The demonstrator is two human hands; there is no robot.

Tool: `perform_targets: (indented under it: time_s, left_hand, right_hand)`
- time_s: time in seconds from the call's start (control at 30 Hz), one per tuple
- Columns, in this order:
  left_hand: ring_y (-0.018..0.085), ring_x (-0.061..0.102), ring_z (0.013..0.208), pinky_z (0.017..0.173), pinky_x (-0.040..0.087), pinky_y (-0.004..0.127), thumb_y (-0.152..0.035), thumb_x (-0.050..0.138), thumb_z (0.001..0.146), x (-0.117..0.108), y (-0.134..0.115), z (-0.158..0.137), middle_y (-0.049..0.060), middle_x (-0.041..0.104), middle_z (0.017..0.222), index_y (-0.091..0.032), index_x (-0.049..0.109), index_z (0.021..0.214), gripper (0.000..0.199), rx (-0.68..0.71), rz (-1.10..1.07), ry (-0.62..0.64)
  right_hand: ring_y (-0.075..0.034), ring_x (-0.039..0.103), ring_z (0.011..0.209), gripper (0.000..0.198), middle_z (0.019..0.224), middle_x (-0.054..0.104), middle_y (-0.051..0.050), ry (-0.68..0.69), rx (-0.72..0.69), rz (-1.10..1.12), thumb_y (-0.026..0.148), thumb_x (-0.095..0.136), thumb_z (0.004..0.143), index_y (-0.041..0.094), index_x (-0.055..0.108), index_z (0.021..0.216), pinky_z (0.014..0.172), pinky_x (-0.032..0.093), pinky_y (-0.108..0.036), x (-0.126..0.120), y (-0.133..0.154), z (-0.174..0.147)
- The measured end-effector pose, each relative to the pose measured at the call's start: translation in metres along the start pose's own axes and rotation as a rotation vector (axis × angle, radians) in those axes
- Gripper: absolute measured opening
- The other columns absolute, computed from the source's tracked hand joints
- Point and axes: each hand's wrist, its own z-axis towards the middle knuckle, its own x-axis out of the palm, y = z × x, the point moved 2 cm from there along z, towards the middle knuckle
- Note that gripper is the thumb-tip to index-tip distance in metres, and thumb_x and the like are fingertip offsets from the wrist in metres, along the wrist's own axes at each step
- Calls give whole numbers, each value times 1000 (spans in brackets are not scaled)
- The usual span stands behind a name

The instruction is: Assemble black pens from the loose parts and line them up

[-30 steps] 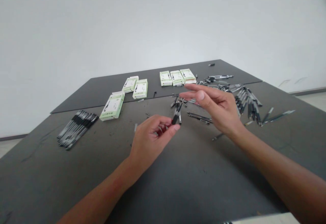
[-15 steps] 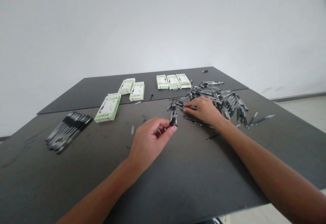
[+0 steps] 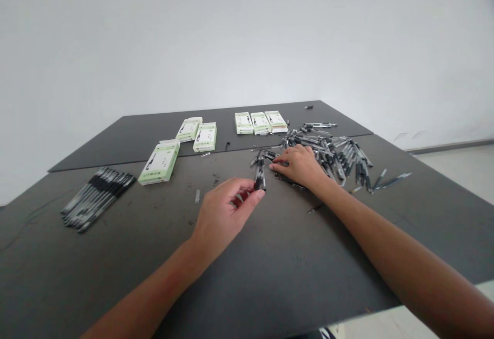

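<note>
In the middle, my left hand (image 3: pixel 227 205) is closed, with thumb and fingers pinching a few black-and-clear pens (image 3: pixel 260 172) that point away from me. To its right, my right hand (image 3: pixel 303 166) reaches into the near left edge of a loose heap of pens (image 3: pixel 328 148). Its fingers are bent and close round a pen there, mostly hidden under the hand. On the left lies a neat row of similar pens (image 3: pixel 99 197), side by side and slanting.
A green-and-white box (image 3: pixel 160 163) lies near the pen row, with two more boxes (image 3: pixel 205 137) behind it. Three others (image 3: pixel 260 123) stand together at the back. Small clear pieces and caps (image 3: pixel 197 196) are scattered on the dark table (image 3: pixel 247 277). A seam crosses it.
My right hand has shifted slightly left and towards me over the pens. My left hand keeps its pinch on the pens. The whole view has drifted a little.
</note>
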Motion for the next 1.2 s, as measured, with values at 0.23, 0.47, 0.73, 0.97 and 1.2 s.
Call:
perform_targets:
  time_s: [0.23,0.47,0.73,0.97,1.2]
  left_hand:
    - [16,77,74,69,59,25,-38,73,100,-4,5,1,1,83,94,-23,79,104,16,-34,11,-66]
    - [15,73,68,60,57,22,-44,72,101,-10,5,2,2,81,90,-22,79,108,24,-96,-44,-131]
    - [16,73,71,62,60,23,-44,73,100,-14,3,2,4,82,94,-22,78,111,26,-96,-49,-180]
    - [16,74,69,68,60,26,-38,69,101,-12,2,0,2,81,89,-22,76,108,19,-29,68,-156]
    - [19,80,80,76,60,30,-29,65,100,-9,-4,-4,2,83,92,-23,73,103,11,137,211,-112]
  right_hand:
    - [-31,64,108,33,111,82,-7,-70,54,67,57,69,100,32,89,106,93,37,-44,-1,-16,0]
    - [-33,63,115,29,120,79,-8,-4,44,36,54,69,101,35,88,110,95,38,-46,-6,-29,1]
    - [-36,65,115,24,119,80,-7,58,98,-40,52,75,95,36,89,106,93,39,-47,-41,-60,-3]
    - [-30,72,95,27,100,83,-6,182,200,-23,53,74,93,35,90,105,85,47,-43,-48,-84,-6]
    - [-28,74,93,26,104,84,-5,205,179,-15,50,72,95,34,90,104,84,48,-40,-38,-84,-3]
